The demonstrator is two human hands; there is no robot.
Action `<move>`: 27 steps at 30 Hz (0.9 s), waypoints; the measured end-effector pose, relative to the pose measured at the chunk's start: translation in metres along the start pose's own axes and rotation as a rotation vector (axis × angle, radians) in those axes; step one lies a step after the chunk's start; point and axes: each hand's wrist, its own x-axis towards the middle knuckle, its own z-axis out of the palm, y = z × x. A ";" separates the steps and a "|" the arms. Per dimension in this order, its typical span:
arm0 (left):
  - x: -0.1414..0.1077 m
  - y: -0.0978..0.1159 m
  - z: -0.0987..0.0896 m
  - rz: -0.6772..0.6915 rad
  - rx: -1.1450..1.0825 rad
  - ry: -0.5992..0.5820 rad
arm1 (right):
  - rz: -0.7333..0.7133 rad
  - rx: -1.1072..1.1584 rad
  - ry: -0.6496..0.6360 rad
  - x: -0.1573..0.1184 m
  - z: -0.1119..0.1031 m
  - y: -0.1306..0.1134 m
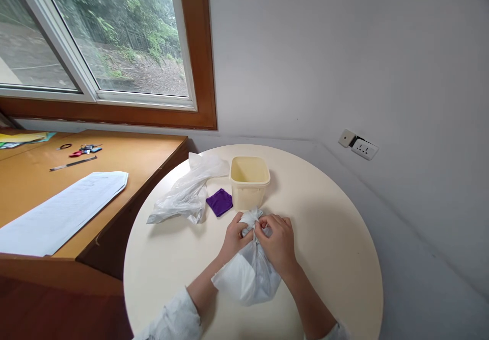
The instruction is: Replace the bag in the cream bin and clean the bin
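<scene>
A white plastic bag (255, 279) lies on the round table in front of me, its neck gathered and twisted between my hands. My left hand (234, 235) is closed around the gathered neck from the left. From the right, my right hand (278, 240) pinches the same neck with thumb and fingers. Something white shows through the thin plastic, but I cannot make out what it is. Just beyond my hands stands an upright, open cream plastic container (249, 189). A folded purple cloth (219, 202) lies at its left side.
Another crumpled white plastic bag (187, 192) lies at the back left of the round table (328, 258). A wooden desk (153, 159) at the left holds papers (69, 210), a pen (72, 163) and keys (87, 149). Behind are a wall with a socket (364, 148) and a window.
</scene>
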 end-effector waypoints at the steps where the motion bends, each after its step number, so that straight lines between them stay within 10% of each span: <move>1: -0.001 0.001 0.000 0.030 0.027 0.015 | 0.015 0.003 0.011 0.001 -0.001 0.001; 12: -0.013 0.011 -0.003 0.307 0.351 0.207 | 0.242 0.138 -0.061 0.004 -0.004 0.008; 27: -0.016 0.028 -0.007 0.551 0.338 0.139 | 0.381 0.434 -0.251 0.004 0.000 0.016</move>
